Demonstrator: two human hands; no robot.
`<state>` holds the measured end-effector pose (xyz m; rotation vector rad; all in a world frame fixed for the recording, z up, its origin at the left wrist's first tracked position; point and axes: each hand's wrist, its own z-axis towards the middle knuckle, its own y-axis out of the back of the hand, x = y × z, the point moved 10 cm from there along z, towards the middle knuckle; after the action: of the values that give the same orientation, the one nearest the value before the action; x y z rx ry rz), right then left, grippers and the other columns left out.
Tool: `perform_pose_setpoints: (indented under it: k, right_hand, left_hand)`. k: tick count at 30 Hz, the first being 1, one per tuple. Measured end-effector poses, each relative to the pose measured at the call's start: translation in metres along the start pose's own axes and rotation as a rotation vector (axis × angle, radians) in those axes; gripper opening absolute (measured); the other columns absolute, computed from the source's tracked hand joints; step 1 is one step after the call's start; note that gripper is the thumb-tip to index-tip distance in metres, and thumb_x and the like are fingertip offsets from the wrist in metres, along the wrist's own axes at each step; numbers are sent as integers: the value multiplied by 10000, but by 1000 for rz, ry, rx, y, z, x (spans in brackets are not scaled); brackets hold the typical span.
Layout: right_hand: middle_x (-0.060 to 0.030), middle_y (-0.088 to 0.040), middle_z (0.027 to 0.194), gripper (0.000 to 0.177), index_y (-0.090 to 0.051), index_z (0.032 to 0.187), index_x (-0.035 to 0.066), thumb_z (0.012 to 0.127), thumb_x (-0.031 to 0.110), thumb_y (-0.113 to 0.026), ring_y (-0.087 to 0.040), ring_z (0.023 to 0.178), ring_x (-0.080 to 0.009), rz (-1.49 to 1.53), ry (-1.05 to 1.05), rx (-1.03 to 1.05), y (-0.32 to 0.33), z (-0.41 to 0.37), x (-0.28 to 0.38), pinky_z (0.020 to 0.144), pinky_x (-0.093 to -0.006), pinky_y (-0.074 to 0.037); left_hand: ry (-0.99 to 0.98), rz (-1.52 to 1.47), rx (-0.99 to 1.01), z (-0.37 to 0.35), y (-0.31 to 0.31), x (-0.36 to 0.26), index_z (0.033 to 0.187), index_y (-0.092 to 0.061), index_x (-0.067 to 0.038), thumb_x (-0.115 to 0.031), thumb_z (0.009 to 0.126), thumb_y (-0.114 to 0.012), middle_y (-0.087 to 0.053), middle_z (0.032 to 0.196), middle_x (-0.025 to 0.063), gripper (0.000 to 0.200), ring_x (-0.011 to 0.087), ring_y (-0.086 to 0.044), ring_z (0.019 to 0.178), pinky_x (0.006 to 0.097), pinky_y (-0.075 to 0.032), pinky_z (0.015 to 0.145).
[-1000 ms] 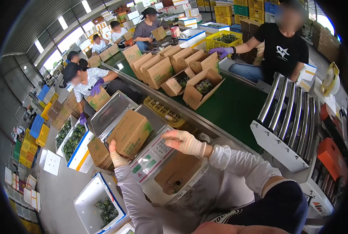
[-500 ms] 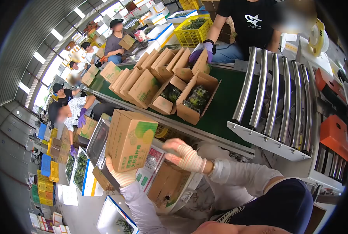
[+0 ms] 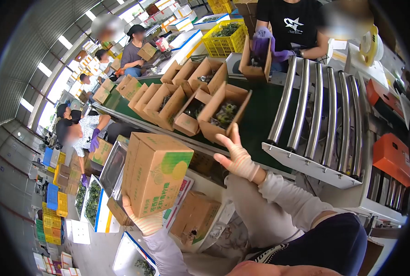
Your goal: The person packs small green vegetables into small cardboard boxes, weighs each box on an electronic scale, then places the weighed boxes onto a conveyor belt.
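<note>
My left hand (image 3: 144, 221), in a striped glove with bare fingertips, grips the lower near end of a closed cardboard box (image 3: 158, 177) with green print and a fruit picture. That box is tilted over the scale and bench area. Fingers spread, my right hand (image 3: 239, 161) reaches toward an open carton (image 3: 209, 120), its fingertips right at the carton's lower edge. Bagged green fruit (image 3: 226, 114) shows inside this carton. Beside it on the green conveyor belt (image 3: 264, 117) stand several more open cartons (image 3: 166, 103).
Steel rollers (image 3: 313, 124) continue the belt on the right, next to orange housings (image 3: 392, 158). Across the belt a person in purple gloves (image 3: 262, 42) handles an open carton (image 3: 255, 64). A metal scale pan (image 3: 113, 161) and an open brown box (image 3: 196, 216) are near my left hand.
My right hand has moved up and right to the nearest open carton, fingers spreading. The held box shifted slightly nearer. The person opposite has lifted a carton away from the rows.
</note>
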<state>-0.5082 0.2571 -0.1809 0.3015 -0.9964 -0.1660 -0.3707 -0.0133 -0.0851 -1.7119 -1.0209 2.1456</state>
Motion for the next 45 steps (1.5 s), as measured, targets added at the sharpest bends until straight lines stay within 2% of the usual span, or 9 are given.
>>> perform_pose_setpoints:
  k: [8, 14, 22, 26, 27, 29, 30, 39, 45]
  right_hand:
    - [-297, -103, 1567, 588, -497, 1384, 185, 850, 309, -709, -322, 1372, -465, -72, -122, 301, -116, 25, -107, 1102, -399, -364]
    - [-228, -504, 1367, 500, -562, 1314, 123, 874, 339, -663, -474, 1264, -401, -50, -196, 588, -86, -28, -95, 1057, -399, -399]
    - [-208, -586, 1237, 348, -636, 1170, 8, 874, 188, -675, -570, 1157, -343, 114, -248, -2, 31, -81, -51, 987, -369, -450]
    - [-178, -582, 1253, 308, -617, 1189, -25, 904, 91, -623, -565, 1161, -287, 310, -326, 72, 40, -85, -40, 1001, -348, -436]
    - [-171, -587, 1241, 287, -618, 1181, -28, 912, 70, -605, -559, 1162, -267, 268, -304, 85, 45, -86, -29, 1004, -339, -430]
    - [-154, -594, 1233, 255, -608, 1180, -18, 934, 39, -573, -565, 1128, -228, 342, -226, -8, 55, -86, 3, 1005, -328, -426]
    - [-146, -595, 1231, 245, -605, 1180, -12, 943, 31, -560, -565, 1116, -213, 444, -217, -84, 57, -90, 14, 1004, -325, -424]
    - [-195, -527, 1333, 388, -592, 1238, 61, 863, 102, -687, -539, 1209, -307, 381, -36, 451, -70, -88, 101, 974, -361, -461]
    - [-221, -525, 1329, 461, -560, 1286, 92, 849, 136, -702, -519, 1208, -394, 30, 177, 537, -115, -83, 107, 987, -423, -459]
  left_hand:
    - [190, -89, 39, 16, -45, 68, 1347, -536, -118, -510, 915, -546, -583, 1336, 71, 583, 267, -546, 1215, 483, -437, 1019]
    - [389, -95, 145, 50, -89, 162, 1298, -546, -85, -470, 881, -641, -601, 1245, 63, 575, 221, -575, 1127, 419, -483, 950]
    - [58, 647, -137, 95, -45, 284, 1390, -371, 70, -458, 793, -744, -514, 1304, 220, 880, 321, -498, 1227, 341, -407, 1024]
    - [122, 290, 94, 91, -49, 239, 1433, -334, 45, -252, 889, -705, -487, 1338, 216, 722, 281, -427, 1318, 307, -365, 1076]
    - [112, 629, 30, 60, -76, 167, 1463, -307, 12, -163, 925, -675, -471, 1357, 193, 675, 245, -419, 1320, 291, -333, 1106]
    - [142, 269, 126, 28, -53, 105, 1495, -277, -14, -190, 951, -647, -382, 1469, 154, 681, 176, -395, 1337, 255, -310, 1124]
    - [15, 599, 101, 18, -32, 70, 1495, -349, -139, -561, 903, -595, -367, 1494, 158, 768, 260, -323, 1401, 490, -273, 1107]
    - [164, 501, -436, -108, 228, -9, 1474, -360, -114, -595, 905, -571, -346, 1503, 162, 774, 346, -319, 1391, 535, -353, 1044]
    - [111, 878, -256, -145, 204, 35, 1055, -636, -27, -366, 922, -652, -659, 920, 48, 364, 150, -590, 851, 320, -477, 785]
